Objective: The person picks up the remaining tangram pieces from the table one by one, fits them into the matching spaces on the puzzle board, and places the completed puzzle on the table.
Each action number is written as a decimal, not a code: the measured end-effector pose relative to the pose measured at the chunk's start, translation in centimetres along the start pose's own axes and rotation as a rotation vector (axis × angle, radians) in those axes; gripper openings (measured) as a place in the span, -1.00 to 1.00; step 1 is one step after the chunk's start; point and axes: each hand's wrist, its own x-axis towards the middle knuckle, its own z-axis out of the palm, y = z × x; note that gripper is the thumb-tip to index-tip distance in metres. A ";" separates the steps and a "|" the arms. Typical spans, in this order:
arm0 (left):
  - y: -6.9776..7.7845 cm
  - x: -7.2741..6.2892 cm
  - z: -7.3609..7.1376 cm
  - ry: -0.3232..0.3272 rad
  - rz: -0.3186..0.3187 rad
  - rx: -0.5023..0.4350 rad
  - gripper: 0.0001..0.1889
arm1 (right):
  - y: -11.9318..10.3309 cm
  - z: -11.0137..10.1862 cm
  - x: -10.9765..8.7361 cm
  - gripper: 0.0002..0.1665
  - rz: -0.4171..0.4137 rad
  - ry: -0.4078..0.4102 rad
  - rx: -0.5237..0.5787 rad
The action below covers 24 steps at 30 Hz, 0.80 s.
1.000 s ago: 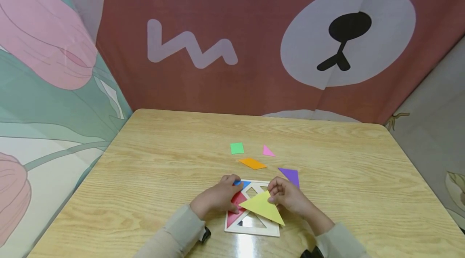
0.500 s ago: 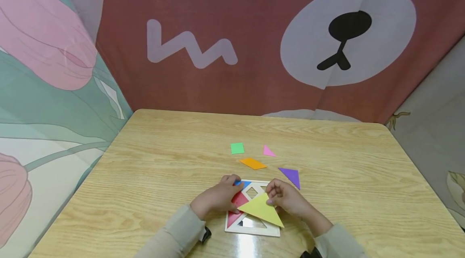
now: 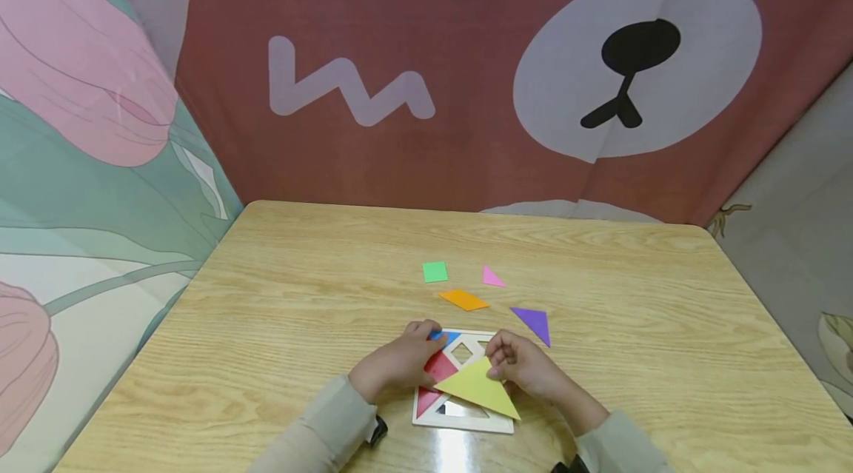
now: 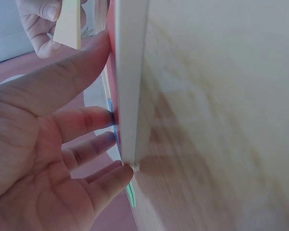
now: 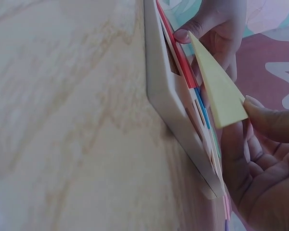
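Note:
A white tangram frame lies flat near the table's front edge. A red triangle sits in its left side and a blue piece in its far left corner. My left hand rests on the frame's left side; in the left wrist view the thumb touches the red triangle and fingertips touch the blue piece and the rim. Between thumb and fingers, my right hand pinches a yellow triangle by its upper corner. The yellow triangle is tilted above the frame, hiding part of its cut-outs.
Beyond the frame lie a green square, a pink triangle, an orange parallelogram and a purple triangle. The wooden table meets a printed curtain at the back.
The right hand has moved slightly left and toward the person, bringing the yellow triangle a little nearer the left thumb. The left hand has stayed in place.

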 end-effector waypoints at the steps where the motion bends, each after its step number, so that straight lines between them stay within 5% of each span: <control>1: 0.0 0.0 0.0 0.001 0.000 0.003 -0.30 | 0.0 0.0 0.0 -0.78 0.000 -0.001 -0.002; 24: 0.3 -0.1 -0.3 -0.012 -0.022 -0.018 -0.31 | 0.4 0.4 -0.1 -0.81 -0.017 -0.036 -0.045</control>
